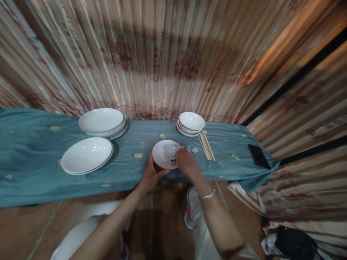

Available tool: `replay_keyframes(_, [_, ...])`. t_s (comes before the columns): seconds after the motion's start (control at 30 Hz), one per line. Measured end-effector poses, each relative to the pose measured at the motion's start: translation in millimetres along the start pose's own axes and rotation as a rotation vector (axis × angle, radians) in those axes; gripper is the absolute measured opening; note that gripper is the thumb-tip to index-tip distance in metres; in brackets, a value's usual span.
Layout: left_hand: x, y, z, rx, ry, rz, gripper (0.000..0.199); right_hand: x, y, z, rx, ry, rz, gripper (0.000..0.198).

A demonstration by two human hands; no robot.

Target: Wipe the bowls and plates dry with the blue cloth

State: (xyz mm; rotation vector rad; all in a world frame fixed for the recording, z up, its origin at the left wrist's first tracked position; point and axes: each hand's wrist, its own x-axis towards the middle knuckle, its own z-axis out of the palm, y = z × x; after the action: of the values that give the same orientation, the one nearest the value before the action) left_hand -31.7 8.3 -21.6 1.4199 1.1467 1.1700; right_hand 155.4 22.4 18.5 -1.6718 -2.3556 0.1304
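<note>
One long, cloth-draped surface (130,171) stretches before me. On its left side I see a tall plate stack (101,121) at the back and a lower plate stack (86,155) nearer me. The small-bowl stack (192,121) stands right of centre. Near the front edge, my left hand (151,174) cups a red-rimmed bowl (162,153). Farther right lie a black phone (258,156) and slim chopsticks (207,146). My right hand (186,163) pinches a pale, cloth-like scrap (186,147) at the bowl's right rim.
</note>
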Motion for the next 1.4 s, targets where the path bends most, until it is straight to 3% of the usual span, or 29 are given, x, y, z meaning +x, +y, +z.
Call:
replay_keyframes(0.23, [0.4, -6.8, 1.9, 0.004, 0.046, -0.023, 0.106, 25.2, -3.3, 25.9, -0.129, 0.172, 0.059, 0.025])
replay_keyframes(0.5, [0.5, -12.9, 0.1, 0.03, 0.066, -0.025, 0.098, 49.0, -20.8, 23.0, 0.328, -0.047, -0.053, 0.025])
replay_keyframes(0.63, [-0.3, -11.3, -0.6, 0.004, 0.028, 0.008, 0.097, 44.0, -23.0, 10.2, 0.548, -0.17, -0.068, 0.027])
replay_keyframes(0.73, [-1.1, -9.3, -0.4, -0.019, 0.021, 0.005, 0.1, 38.0, -20.5, 2.2, 0.592, -0.256, -0.074, 0.019])
replay_keyframes(0.87, [-1.9, -7.1, 0.2, -0.017, 0.019, -0.018, 0.102, 27.8, -13.5, -2.9, 0.666, -0.277, -0.053, 0.012])
replay_keyframes(1.0, [-1.2, -5.7, 0.5, -0.01, 0.022, -0.026, 0.105, 13.7, -4.1, -9.7, 1.039, -0.307, 0.032, 0.021])
replay_keyframes(1.07, [-0.1, -5.3, 0.1, 0.003, 0.032, -0.024, 0.105, 5.2, 3.0, -16.4, 1.178, -0.277, 0.102, 0.028])
replay_keyframes(1.17, [2.0, -5.4, -1.8, 0.036, 0.022, -0.011, 0.104, -7.4, 20.1, -27.0, 1.208, -0.189, 0.214, 0.033])
replay_keyframes(1.4, [5.9, -10.9, -9.7, 0.046, -0.032, 0.009, 0.103, -24.7, 66.4, -25.5, 0.928, 0.068, 0.366, 0.027])
